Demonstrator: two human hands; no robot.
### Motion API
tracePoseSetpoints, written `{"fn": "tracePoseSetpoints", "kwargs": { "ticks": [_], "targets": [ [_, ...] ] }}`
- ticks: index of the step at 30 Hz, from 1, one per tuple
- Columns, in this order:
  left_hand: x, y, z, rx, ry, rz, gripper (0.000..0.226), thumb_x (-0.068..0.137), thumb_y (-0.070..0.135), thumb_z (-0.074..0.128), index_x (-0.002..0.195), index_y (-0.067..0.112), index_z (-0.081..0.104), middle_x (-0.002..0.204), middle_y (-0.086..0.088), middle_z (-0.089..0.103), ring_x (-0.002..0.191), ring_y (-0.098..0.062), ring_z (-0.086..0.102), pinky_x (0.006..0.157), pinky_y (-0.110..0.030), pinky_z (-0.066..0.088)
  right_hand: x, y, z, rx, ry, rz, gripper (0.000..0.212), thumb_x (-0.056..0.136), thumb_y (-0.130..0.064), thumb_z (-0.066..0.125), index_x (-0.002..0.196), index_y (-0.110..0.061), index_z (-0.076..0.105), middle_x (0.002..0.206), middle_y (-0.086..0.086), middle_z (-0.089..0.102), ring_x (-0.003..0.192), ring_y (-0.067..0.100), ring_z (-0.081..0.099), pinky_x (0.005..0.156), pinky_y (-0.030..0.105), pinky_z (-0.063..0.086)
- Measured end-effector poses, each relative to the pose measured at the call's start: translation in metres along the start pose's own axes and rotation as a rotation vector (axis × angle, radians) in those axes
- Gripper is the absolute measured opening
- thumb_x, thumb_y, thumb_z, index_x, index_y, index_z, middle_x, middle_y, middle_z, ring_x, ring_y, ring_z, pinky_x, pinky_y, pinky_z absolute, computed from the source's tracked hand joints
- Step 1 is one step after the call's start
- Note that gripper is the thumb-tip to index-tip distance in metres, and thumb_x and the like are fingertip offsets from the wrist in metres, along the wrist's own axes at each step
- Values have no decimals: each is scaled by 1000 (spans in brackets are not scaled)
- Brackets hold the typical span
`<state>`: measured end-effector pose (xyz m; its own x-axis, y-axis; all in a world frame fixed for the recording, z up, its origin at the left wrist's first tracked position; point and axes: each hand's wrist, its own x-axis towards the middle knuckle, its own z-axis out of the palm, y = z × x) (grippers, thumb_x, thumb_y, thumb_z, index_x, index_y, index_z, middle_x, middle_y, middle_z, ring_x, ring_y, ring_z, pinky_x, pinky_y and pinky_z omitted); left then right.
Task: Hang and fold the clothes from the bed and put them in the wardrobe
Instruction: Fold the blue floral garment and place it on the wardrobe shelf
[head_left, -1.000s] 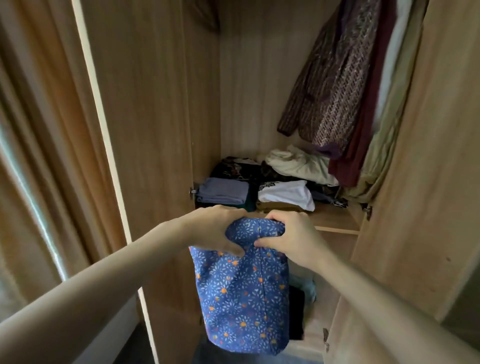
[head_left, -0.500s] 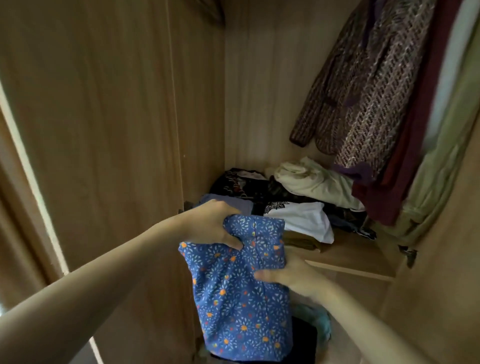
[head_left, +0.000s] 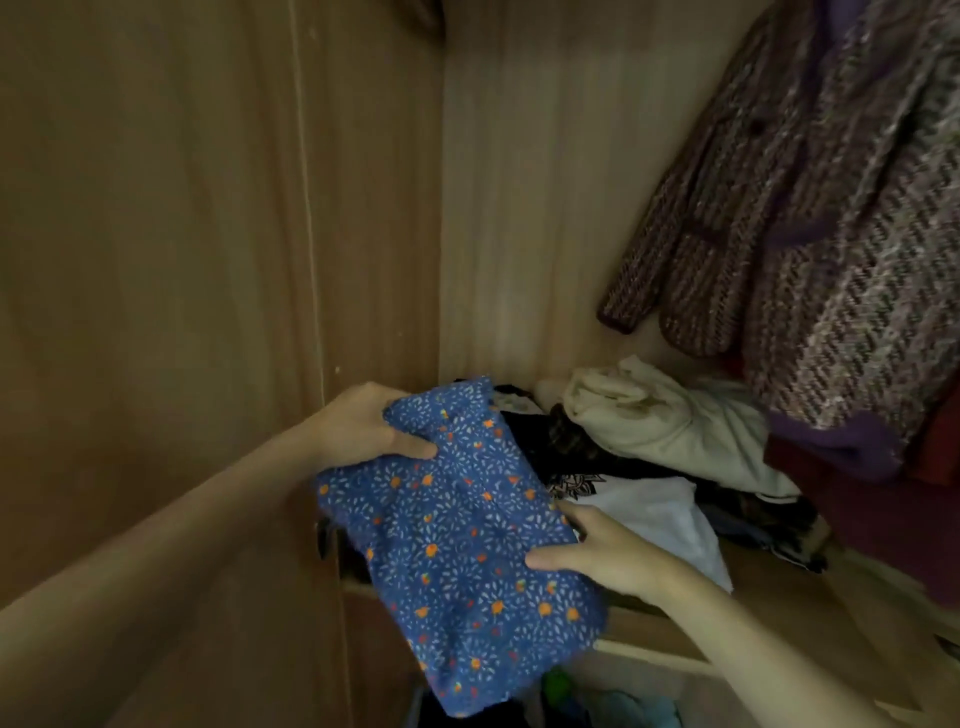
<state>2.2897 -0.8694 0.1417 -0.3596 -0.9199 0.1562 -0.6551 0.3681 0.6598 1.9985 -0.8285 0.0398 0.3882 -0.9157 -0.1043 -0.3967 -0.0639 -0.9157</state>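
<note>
A folded blue garment (head_left: 457, 551) with small white and orange flowers lies tilted over the left part of the wardrobe shelf (head_left: 654, 631). My left hand (head_left: 363, 426) grips its far upper edge, thumb on top. My right hand (head_left: 602, 551) holds its right side, thumb on the cloth and fingers underneath. The garment's near end hangs out past the shelf's front edge. It hides the folded clothes beneath it.
Folded and crumpled clothes fill the shelf: a cream piece (head_left: 654, 415), a white piece (head_left: 654, 514), dark ones (head_left: 561, 441). A purple tweed jacket (head_left: 810, 208) hangs at the upper right. The wardrobe's wooden side wall (head_left: 208, 260) stands close on the left.
Both hands have carried the blue garment up and forward onto the shelf, tipping it from hanging to nearly flat. My right hand slid from its top edge down to its right side.
</note>
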Motion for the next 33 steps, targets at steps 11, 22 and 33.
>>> {"fn": "tracePoseSetpoints", "kwargs": {
  "ticks": [11, 22, 33],
  "targets": [
    [83, -56, 12, -320, 44, -155, 24, 74, 25, 82, 97, 20, 74, 89, 9, 75, 78, -8, 71, 69, -25, 51, 85, 7, -56, -113, 116, -19, 24, 94, -29, 61, 118, -27, 60, 116, -6, 68, 104, 13, 66, 97, 44, 50],
    [153, -132, 43, -327, 191, -317, 32, 76, 25, 82, 103, 12, 71, 107, -1, 70, 92, -15, 65, 80, -26, 50, 196, 8, -109, -409, 213, -102, 14, 86, -36, 71, 92, -24, 68, 91, -11, 69, 81, 1, 64, 69, 18, 47],
    [179, -197, 92, 653, 204, -359, 47, 90, 36, 66, 123, 13, 42, 122, -10, 53, 95, -31, 62, 68, -38, 48, 299, 62, -79, -586, 81, 62, 35, 82, -46, 72, 97, -16, 64, 96, 0, 62, 90, 16, 60, 74, 29, 48]
  ]
}}
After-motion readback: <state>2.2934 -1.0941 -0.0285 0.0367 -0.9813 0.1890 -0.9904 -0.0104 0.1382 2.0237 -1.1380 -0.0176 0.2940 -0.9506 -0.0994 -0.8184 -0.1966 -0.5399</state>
